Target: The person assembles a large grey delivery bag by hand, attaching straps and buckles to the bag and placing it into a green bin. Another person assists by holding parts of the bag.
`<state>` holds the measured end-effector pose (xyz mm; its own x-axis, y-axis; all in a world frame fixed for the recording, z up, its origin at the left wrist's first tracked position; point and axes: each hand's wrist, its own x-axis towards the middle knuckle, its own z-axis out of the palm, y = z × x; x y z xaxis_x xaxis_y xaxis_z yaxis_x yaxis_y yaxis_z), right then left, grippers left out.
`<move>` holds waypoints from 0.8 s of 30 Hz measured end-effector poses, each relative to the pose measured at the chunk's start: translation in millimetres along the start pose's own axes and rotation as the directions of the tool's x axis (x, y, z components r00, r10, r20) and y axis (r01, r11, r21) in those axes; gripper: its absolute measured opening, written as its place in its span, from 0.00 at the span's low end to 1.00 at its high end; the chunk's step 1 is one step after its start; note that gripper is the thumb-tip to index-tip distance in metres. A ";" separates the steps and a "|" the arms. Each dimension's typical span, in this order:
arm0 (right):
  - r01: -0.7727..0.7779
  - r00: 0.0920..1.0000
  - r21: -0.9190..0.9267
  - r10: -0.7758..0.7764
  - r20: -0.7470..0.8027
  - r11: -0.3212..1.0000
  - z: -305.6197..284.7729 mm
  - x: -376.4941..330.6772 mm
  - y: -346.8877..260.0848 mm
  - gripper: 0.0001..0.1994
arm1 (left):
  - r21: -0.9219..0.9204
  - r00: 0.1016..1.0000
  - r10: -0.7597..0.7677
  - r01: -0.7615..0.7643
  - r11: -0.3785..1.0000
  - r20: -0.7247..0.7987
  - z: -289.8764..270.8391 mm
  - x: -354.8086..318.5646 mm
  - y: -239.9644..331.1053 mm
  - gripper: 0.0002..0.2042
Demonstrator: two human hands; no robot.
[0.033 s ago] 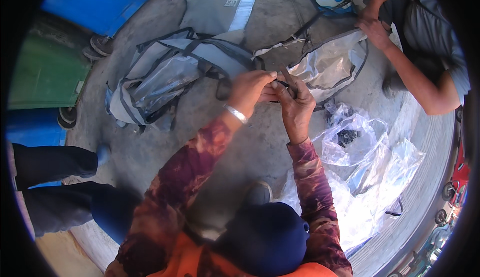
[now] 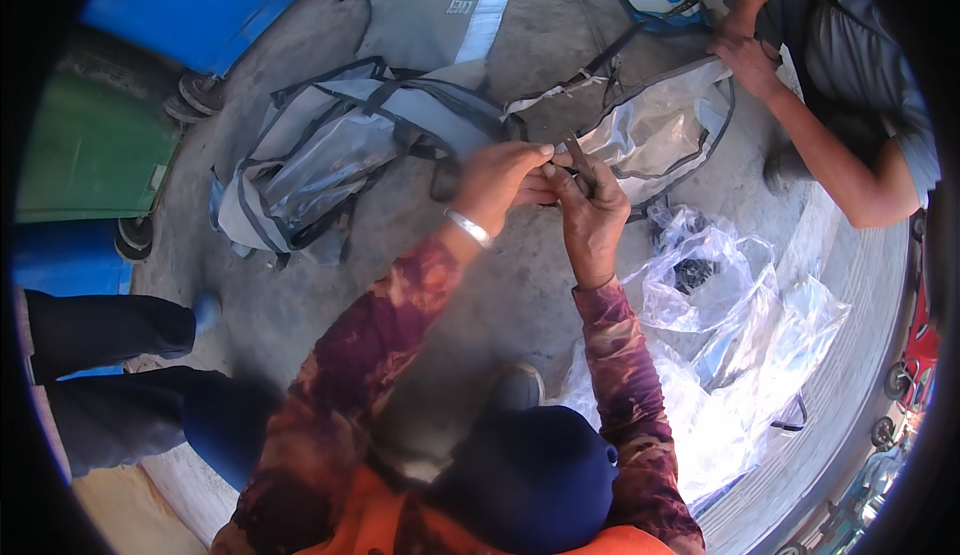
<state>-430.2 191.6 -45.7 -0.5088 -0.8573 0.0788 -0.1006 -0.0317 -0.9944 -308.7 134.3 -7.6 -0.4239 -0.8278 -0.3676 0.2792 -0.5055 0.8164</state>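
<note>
My left hand (image 2: 500, 183), with a silver bracelet at the wrist, pinches the end of a dark strip. My right hand (image 2: 592, 210) meets it fingertip to fingertip and grips a narrow, flat brown blade-like tool (image 2: 577, 155) that points up and away. Fingers hide most of the strip, so I cannot tell what it belongs to. Just beyond my hands lies a dark-edged clear plastic panel (image 2: 650, 130). To the left rests a crumpled grey bag (image 2: 330, 160) with clear plastic and dark trim.
A co-worker's hands (image 2: 745, 60) hold the panel's far right edge. Crumpled clear plastic sheeting (image 2: 720, 345) covers the right floor. Blue bins (image 2: 200, 5) and a green bin (image 2: 95, 140) stand left, near another person's dark-trousered legs (image 2: 120, 335). A grey flat piece (image 2: 430, 20) lies far off.
The flat tool in my right hand has tilted very slightly. Otherwise both hands keep their places.
</note>
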 end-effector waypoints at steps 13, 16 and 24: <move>0.055 0.998 0.245 -0.061 0.015 0.968 -12.8 -11.8 13.3 0.10 | 0.221 0.995 0.075 -0.058 0.973 -0.068 6.7 25.9 -24.9 0.07; -0.034 0.999 0.237 0.025 0.041 0.971 -18.3 -14.5 10.1 0.07 | 0.184 0.999 -0.010 0.017 0.983 -0.039 7.0 22.7 -25.6 0.08; -0.212 0.966 0.287 0.245 -0.084 0.934 -25.0 -37.1 -7.2 0.13 | 0.161 0.969 -0.216 0.195 0.967 0.120 -2.8 16.8 -14.5 0.09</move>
<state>-432.0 236.5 -39.7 -0.5876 -0.7929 -0.1615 0.2592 0.0047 -0.9658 -317.4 127.1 -26.9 -0.5743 -0.6641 -0.4788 0.0487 -0.6116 0.7897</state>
